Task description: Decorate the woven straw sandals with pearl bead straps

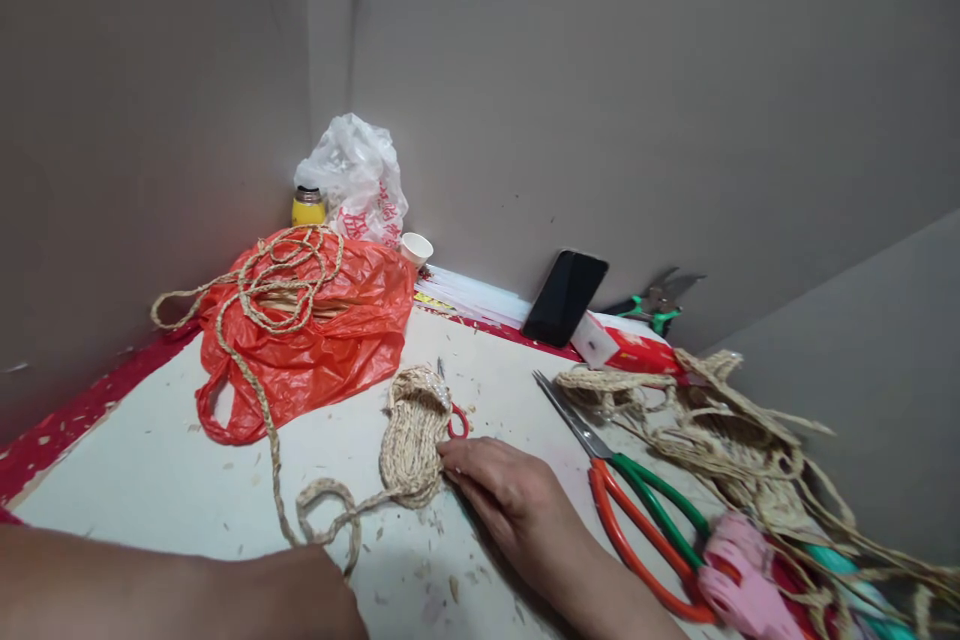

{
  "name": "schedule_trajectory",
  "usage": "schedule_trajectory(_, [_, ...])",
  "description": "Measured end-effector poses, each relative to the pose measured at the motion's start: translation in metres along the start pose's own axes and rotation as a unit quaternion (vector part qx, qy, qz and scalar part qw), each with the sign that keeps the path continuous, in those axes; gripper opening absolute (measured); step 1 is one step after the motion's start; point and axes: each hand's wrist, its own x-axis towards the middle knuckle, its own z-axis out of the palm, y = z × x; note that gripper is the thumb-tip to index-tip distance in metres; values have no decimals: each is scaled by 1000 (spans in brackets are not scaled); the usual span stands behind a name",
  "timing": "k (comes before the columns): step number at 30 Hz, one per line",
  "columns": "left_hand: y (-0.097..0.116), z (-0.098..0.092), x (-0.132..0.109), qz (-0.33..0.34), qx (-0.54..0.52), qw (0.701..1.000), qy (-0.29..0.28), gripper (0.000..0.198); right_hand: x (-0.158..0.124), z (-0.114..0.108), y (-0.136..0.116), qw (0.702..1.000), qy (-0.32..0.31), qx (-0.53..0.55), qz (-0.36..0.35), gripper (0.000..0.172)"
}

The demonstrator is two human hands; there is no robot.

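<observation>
The right hand (499,495) lies flat, fingers loose, grasping nothing, fingertips touching the small woven straw sandal sole (412,440) to pin it on the white tabletop (150,480). The left hand (300,595) is mostly cropped, so its grip can't be told. Braided straw rope (270,430) trails to the orange plastic bag (315,340); red-and-green-handled scissors (637,510) sit just beside, handy.

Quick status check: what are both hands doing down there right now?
Right hand flat, fingertips touching small woven straw sandal. Left hand low beside braided straw rope, holding nothing visible. Red-and-green-handled scissors lie right.
</observation>
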Motion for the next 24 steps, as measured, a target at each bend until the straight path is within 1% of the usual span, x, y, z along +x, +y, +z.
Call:
schedule_trajectory(3, [-10, -17, 2, -10, -10, 1000, -21, 20, -1, 1, 1, 1000, 6, -6, -13, 20])
schedule_trajectory(4, [-16, -23, 6, -39, -20, 998, -47, 18, -1, 1, 1, 1000, 7, -6, -18, 20])
schedule_trajectory(6, [-31, -30, 15, -106, 12, 994, -2, 14, -1, 1, 1, 1000, 7, -6, -24, 20])
schedule_trajectory(8, [-43, -30, 23, -135, 60, 989, 7, 13, -1, 0, 1, 1000, 6, -4, -21, 20])
schedule_trajectory(10, [-51, -24, 28, -124, 93, 988, 1, 13, 0, 0, 0, 1000, 5, 2, -14, 21])
schedule_trajectory(13, [-54, -17, 31, -60, 123, 991, 9, 15, 0, 0, 0, 1000, 6, 9, -11, 21])
schedule_trajectory(15, [-52, -15, 31, -16, 128, 991, 22, 19, 0, 0, 0, 1000, 4, 6, -10, 21])
schedule_trajectory(16, [-51, -15, 31, -6, 124, 992, 22, 19, 0, 0, 0, 1000, 2, 4, -7, 21])
schedule_trajectory(18, [-50, -16, 30, -16, 112, 994, 8, 17, -1, 0, -1, 1000, -2, 3, -4, 21])
schedule_trajectory(22, [-48, -17, 26, -77, 137, 988, -11, 9, 0, -3, -4, 1000, -7, 4, -3, 22])
schedule_trajectory(24, [-49, -18, 22, -82, 146, 986, -16, 4, 1, -4, -5, 1000, -2, 0, -5, 22])
